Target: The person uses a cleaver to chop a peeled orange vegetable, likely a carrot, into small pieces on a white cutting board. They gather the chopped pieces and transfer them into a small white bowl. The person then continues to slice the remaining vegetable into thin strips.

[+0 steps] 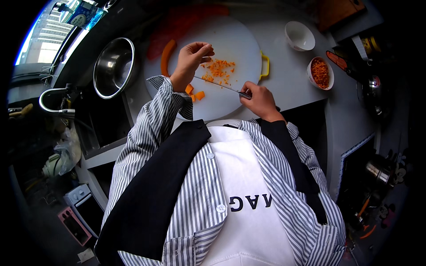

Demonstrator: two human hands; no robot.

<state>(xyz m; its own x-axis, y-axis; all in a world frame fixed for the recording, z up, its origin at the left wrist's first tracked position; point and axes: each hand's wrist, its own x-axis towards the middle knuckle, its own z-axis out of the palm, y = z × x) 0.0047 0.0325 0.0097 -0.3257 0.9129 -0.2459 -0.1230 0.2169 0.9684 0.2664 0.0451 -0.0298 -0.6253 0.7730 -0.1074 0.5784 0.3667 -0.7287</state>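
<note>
My right hand point(261, 101) is shut on the handle of a kitchen knife point(219, 85), its blade pointing left across the round white cutting board point(229, 36). Above the blade's far end, my left hand point(193, 58) hovers with loosely bent fingers, and I see nothing in it. Chopped orange bits, seemingly carrot point(218, 68), lie scattered just beyond the blade. Larger orange chunks point(199, 96) rest on the board nearer to me, partly hidden by my left cuff. A long curved orange piece point(167, 57) lies at the board's left side.
Right of the board's yellow handle point(265, 66) stand a white bowl point(300, 36) and a bowl of chopped orange bits point(320, 73). A steel basin point(113, 68) is at left, beside the sink and faucet point(56, 99). Red plastic point(179, 25) lies behind the board.
</note>
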